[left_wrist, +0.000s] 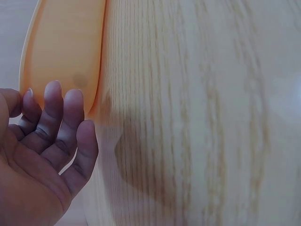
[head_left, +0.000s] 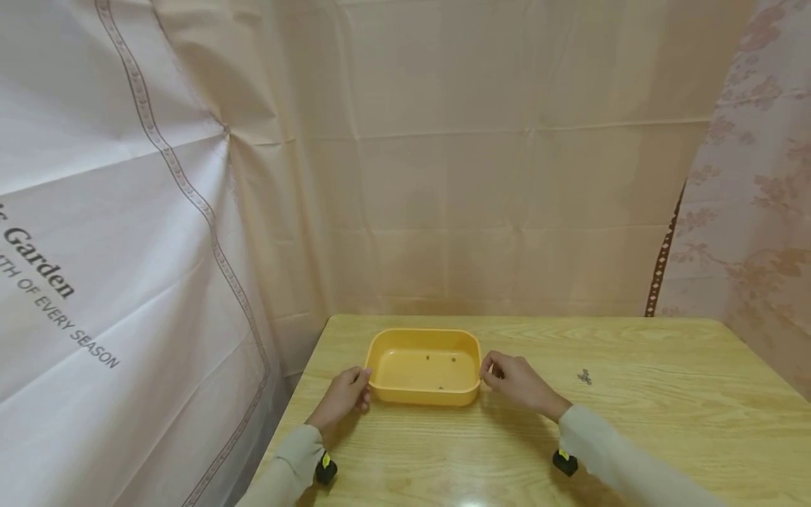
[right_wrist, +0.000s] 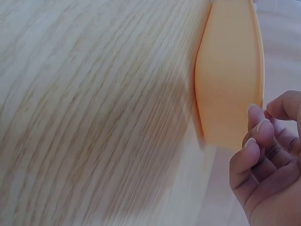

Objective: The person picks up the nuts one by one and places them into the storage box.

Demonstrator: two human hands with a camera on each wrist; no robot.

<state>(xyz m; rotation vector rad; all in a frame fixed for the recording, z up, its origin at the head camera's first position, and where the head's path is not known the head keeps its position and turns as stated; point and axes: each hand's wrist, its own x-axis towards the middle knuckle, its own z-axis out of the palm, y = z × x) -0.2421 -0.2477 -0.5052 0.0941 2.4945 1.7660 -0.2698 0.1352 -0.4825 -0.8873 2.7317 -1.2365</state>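
Observation:
An orange plastic tray (head_left: 423, 396) stands on the wooden table (head_left: 633, 429) and holds three tiny dark bits (head_left: 441, 387). My left hand (head_left: 345, 396) is at the tray's left end, fingertips at the rim. In the left wrist view the left hand (left_wrist: 42, 155) has nearly straight fingers (left_wrist: 52, 101) just by the tray's wall (left_wrist: 61, 47), gripping nothing. My right hand (head_left: 514, 384) is at the tray's right end. In the right wrist view the right hand (right_wrist: 268, 165) has loosely curled fingers (right_wrist: 256, 134) beside the tray's wall (right_wrist: 230, 70), with no hold on it.
A small cluster of metal bits (head_left: 584, 377) lies on the table right of the tray. Cloth sheets (head_left: 481, 176) hang close behind and to both sides. The table's left edge (head_left: 298, 394) is near my left hand.

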